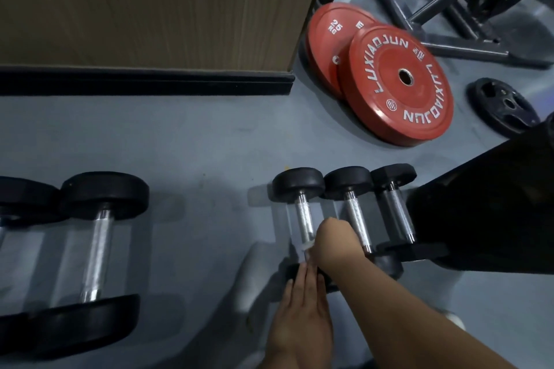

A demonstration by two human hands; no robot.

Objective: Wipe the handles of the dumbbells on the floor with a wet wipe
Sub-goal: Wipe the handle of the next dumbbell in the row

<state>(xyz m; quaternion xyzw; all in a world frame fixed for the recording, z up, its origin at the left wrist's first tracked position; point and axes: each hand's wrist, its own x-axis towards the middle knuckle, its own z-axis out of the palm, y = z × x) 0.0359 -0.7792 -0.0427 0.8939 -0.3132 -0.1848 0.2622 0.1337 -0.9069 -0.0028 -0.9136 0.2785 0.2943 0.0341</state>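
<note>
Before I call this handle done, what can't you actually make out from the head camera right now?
- White wet wipe: only a sliver shows; the right hand covers the rest.
- Near end of the leftmost small black dumbbell's steel handle: hidden by both hands.
- Its near head: under the left hand, straight fingers resting on it.
- Far-left large black dumbbell: cut by the frame edge.

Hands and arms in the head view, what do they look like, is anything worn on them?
Both are bare. The left hand and the right hand show no gloves, rings, watch or bands, and the right forearm has no sleeve as far as the frame shows. The left wrist runs out of the bottom edge.
</note>
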